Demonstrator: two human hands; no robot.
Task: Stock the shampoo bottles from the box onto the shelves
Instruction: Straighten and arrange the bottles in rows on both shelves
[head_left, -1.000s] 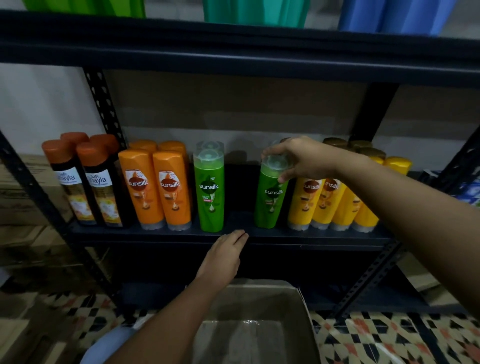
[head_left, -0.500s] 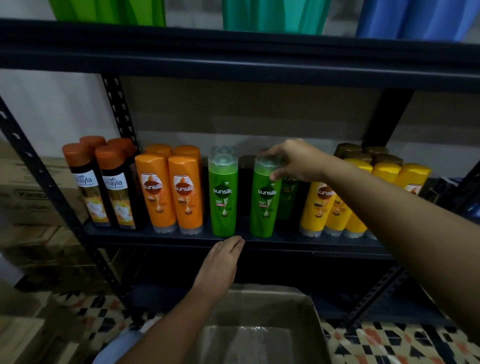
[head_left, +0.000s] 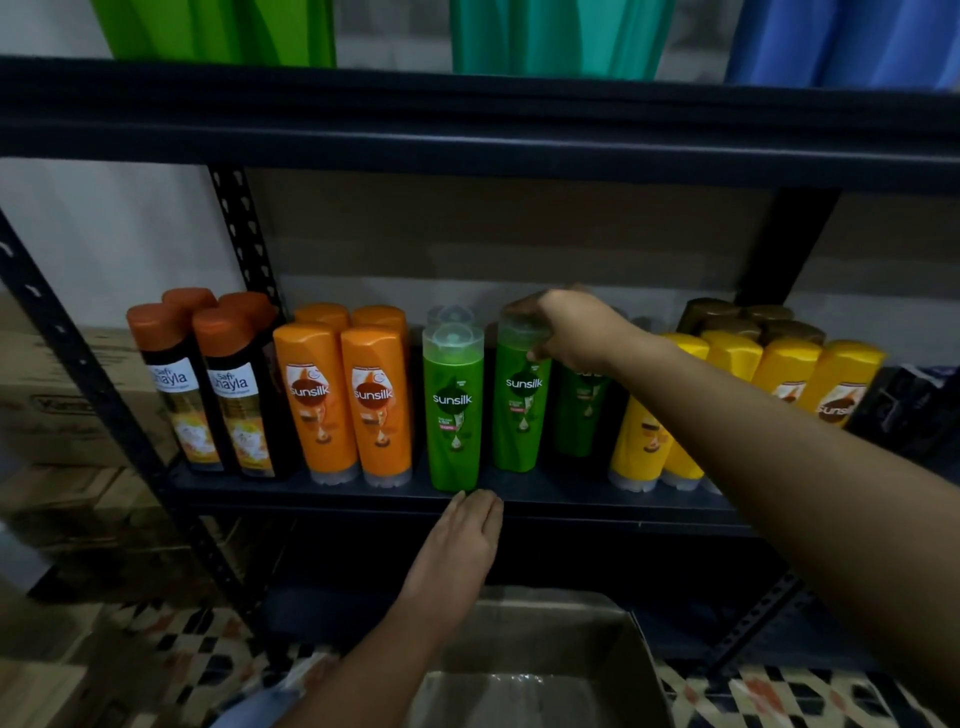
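My right hand (head_left: 569, 330) grips the clear cap of a green shampoo bottle (head_left: 519, 400) that stands on the dark middle shelf (head_left: 545, 499). To its left stands another green bottle (head_left: 453, 410) with one more behind it, and a further green bottle (head_left: 582, 410) is partly hidden under my right wrist. My left hand (head_left: 460, 545) lies flat with straight fingers against the shelf's front edge, just below the left green bottle. The cardboard box (head_left: 535, 670) sits below my hands, and its visible inside shows no bottles.
Orange bottles (head_left: 353, 395) and dark orange-capped bottles (head_left: 208, 384) fill the shelf's left side. Yellow bottles (head_left: 779, 379) with brown-capped ones behind fill the right. An upper shelf (head_left: 467, 124) carries green, teal and blue items. Cardboard cartons (head_left: 47, 415) stand left; patterned floor below.
The green bottle in my right hand went from tilted beside the yellow bottles to upright next to the left green bottle. My left hand stayed at the shelf edge.
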